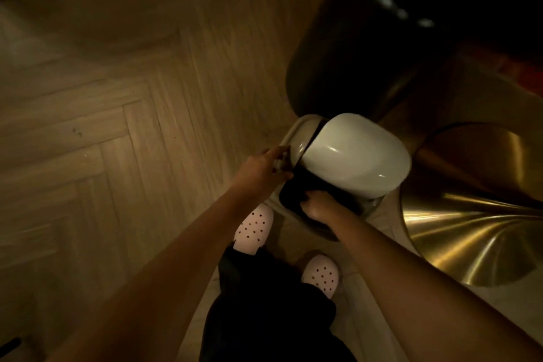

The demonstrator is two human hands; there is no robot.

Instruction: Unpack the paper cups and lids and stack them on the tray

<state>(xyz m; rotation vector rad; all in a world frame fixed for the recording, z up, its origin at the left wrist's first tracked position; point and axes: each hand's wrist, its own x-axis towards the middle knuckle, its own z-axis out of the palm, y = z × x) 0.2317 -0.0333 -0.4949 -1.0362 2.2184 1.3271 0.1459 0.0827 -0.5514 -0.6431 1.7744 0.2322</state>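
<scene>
No cups, lids or tray are in view, so I cannot judge how much is stacked. I stand over the bin (293, 132). My left hand (266, 169) curls at its rim, and I cannot tell what it pinches. My right hand (318, 207) grips the black liner (293, 194) under the raised lid (355, 156). A gold base (470, 229) crowds my right.

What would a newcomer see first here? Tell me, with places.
The white lid of a bin stands open at centre, with both hands at its dark mouth: left hand at the rim, right hand lower down. A shiny brass base gleams at right, pale clogs below.
</scene>
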